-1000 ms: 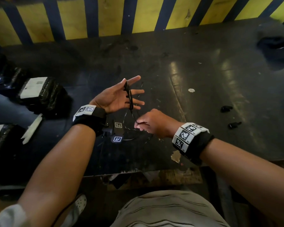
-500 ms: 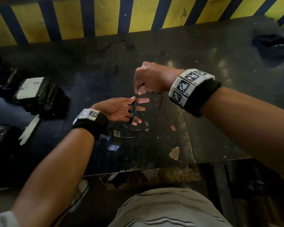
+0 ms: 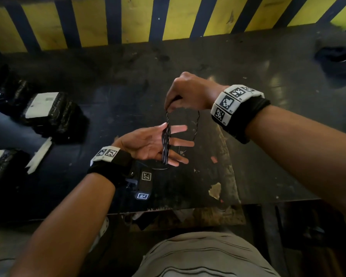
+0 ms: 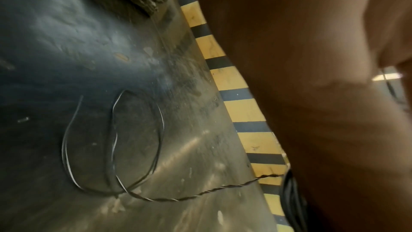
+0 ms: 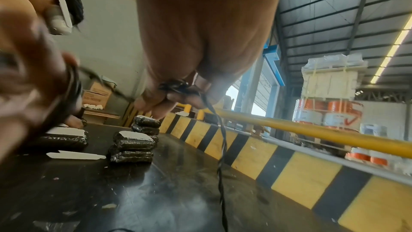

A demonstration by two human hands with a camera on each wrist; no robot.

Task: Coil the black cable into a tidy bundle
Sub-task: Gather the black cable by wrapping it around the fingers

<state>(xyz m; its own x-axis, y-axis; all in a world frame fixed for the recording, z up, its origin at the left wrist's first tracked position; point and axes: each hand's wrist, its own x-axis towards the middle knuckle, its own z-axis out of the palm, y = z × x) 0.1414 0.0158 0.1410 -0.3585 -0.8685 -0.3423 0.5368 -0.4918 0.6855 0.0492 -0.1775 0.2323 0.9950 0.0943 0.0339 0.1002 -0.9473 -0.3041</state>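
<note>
— 2 hands are seen; how is the black cable (image 3: pixel 166 142) held?
— It is wound across the straightened fingers (image 3: pixel 179 128) of the left hand (image 3: pixel 148 143), above the table (image 3: pixel 268 156); its strand is pinched by the right hand (image 3: pixel 185 92).

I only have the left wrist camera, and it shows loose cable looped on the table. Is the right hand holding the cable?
Observer: Yes. The right hand pinches the black cable in its fingertips, raised just above the left hand.
Operator: How is the left hand carrying the coil?
Observer: Palm up, fingers straight and spread. Several turns run across them in one narrow band.
</note>
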